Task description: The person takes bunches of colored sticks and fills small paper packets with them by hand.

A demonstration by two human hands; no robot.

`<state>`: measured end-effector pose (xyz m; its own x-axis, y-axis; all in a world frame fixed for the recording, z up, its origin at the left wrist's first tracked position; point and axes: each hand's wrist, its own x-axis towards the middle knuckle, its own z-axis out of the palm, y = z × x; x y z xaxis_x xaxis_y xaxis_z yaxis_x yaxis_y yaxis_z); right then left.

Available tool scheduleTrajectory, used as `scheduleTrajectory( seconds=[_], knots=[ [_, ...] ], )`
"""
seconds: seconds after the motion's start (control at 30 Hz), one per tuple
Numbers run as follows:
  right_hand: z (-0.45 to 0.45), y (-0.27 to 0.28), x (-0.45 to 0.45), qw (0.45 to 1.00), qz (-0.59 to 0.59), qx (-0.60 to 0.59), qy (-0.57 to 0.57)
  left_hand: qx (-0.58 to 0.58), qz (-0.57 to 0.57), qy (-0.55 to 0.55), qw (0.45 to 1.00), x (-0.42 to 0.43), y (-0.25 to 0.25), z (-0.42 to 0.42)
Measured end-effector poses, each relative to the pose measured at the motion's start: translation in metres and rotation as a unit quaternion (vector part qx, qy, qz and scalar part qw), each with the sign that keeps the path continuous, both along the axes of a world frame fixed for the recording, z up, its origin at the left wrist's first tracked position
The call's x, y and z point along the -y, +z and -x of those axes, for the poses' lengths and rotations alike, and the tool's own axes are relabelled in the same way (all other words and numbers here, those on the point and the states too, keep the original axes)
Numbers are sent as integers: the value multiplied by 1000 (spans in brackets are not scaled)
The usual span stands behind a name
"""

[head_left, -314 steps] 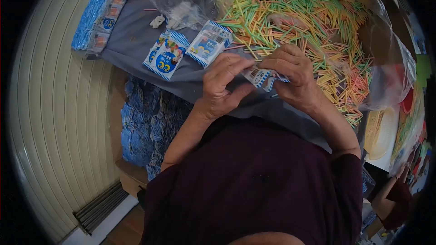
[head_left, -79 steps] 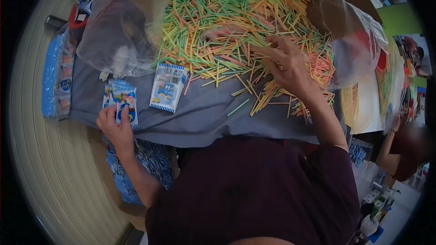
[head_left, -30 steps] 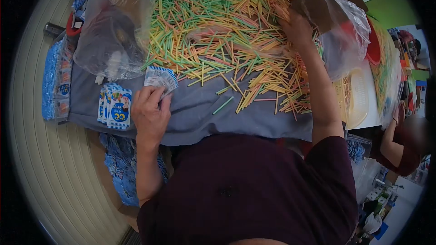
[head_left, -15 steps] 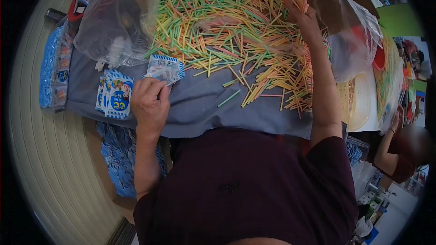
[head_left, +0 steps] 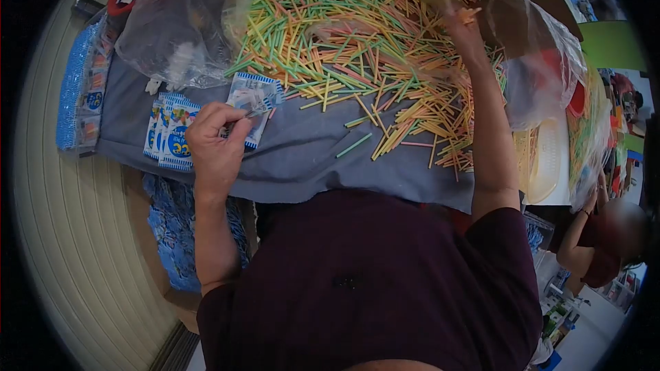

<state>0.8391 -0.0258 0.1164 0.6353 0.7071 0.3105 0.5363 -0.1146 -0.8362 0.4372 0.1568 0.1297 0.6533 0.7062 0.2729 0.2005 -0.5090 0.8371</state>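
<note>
My left hand [head_left: 216, 144] is closed in a pinch at the lower left edge of a blue-and-white packet [head_left: 253, 99]; a small greyish piece shows at the fingertips. Just left of it, several printed packets [head_left: 170, 130] overlap on the grey cloth [head_left: 295, 165]. Reaching to the far right of the pile of coloured sticks [head_left: 357, 34], my right hand [head_left: 464, 24] is closed around a few orange-pink sticks, whose ends stick out; motion blurs its fingers. Some loose sticks [head_left: 412, 134] lie along the near side of the pile.
Clear plastic [head_left: 182, 27] lies left of the pile, and more plastic [head_left: 543, 75] to its right. A blue packaged bundle [head_left: 82, 89] stands at the far left. A pale basket [head_left: 543, 165] is at the right. Beyond it, another person [head_left: 591, 240] works. A box of blue wrappers [head_left: 175, 233] sits below left.
My left hand has gone from the overlapping packets to the single packet, which has shifted slightly. My right hand has moved from the pile's near side to its far right and taken hold of sticks.
</note>
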Motion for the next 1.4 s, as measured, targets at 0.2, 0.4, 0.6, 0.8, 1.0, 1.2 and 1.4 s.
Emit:
scheduleTrajectory(
  seconds=[0.2, 0.4, 0.6, 0.8, 1.0, 1.2, 1.4],
  knots=[
    [-4, -5, 6, 962, 197, 165, -97, 137, 54, -55, 987, 24, 20, -38],
    [53, 81, -6, 977, -172, -26, 123, 180, 296, -132, 929, 42, 23, -107],
    [101, 90, -20, 971, -85, 56, 219, 159, 320, -176, 917, 53, 18, -136],
    [100, 75, -28, 957, 27, 96, 274, 203, 304, -208, 907, 55, 1, -141],
    [96, 80, -31, 952, -105, -119, 263, 221, 387, -210, 870, 58, -1, -153],
    [105, 75, -23, 957, -71, -73, 272, 276, 395, -201, 853, 60, 0, -152],
    [131, 72, -19, 951, -111, -114, 264, 247, 322, -157, 900, 60, -1, -113]
  ],
)
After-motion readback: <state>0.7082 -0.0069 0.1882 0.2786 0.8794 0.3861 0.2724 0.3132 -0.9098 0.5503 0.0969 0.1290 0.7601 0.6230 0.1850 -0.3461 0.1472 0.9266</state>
